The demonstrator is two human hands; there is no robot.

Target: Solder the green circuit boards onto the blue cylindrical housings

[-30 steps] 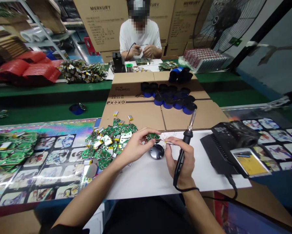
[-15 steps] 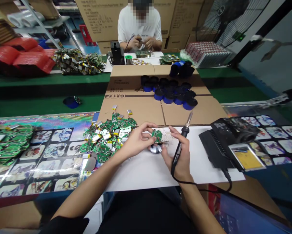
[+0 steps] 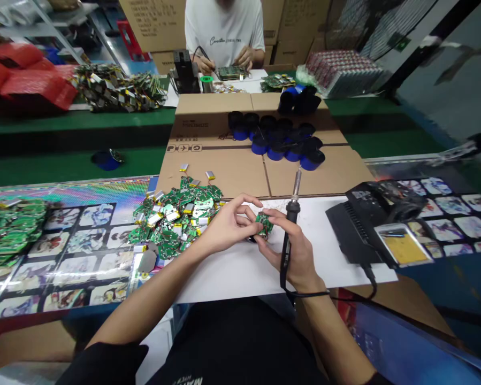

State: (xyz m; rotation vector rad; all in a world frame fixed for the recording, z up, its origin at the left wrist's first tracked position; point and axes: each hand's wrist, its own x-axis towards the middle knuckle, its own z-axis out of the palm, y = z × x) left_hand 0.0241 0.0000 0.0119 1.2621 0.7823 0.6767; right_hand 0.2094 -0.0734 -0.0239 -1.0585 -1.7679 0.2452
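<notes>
Pinching a small green circuit board (image 3: 265, 223) in its curled fingers, the left hand (image 3: 231, 225) holds the board up just above a white sheet (image 3: 228, 280) on the table, apparently to keep it steady and in easy reach. The right hand (image 3: 299, 262) is closed around the black handle of a soldering iron (image 3: 290, 213), with the metal end pointing up and away from the board. This grip seems to keep the hot end clear of the skin, while its fingertips (image 3: 266, 239) reach in beside the board. The iron's cord (image 3: 300, 293) loops past the right wrist.

Just left of the left hand lies a heap of green circuit boards with small silver batteries (image 3: 176, 222), within a short reach. A second heap of boards (image 3: 9, 230) sits farther left on a printed mat (image 3: 93, 246). Right of the right hand stands a black soldering station (image 3: 379, 224), with a yellow-lined tray (image 3: 404, 248) beside it. Ahead of the hands, a cardboard sheet (image 3: 214, 174) carries clustered blue-and-black cylinders (image 3: 282, 144). Farther ahead, a co-worker (image 3: 224, 32) works over another board with both hands (image 3: 240, 61).
</notes>
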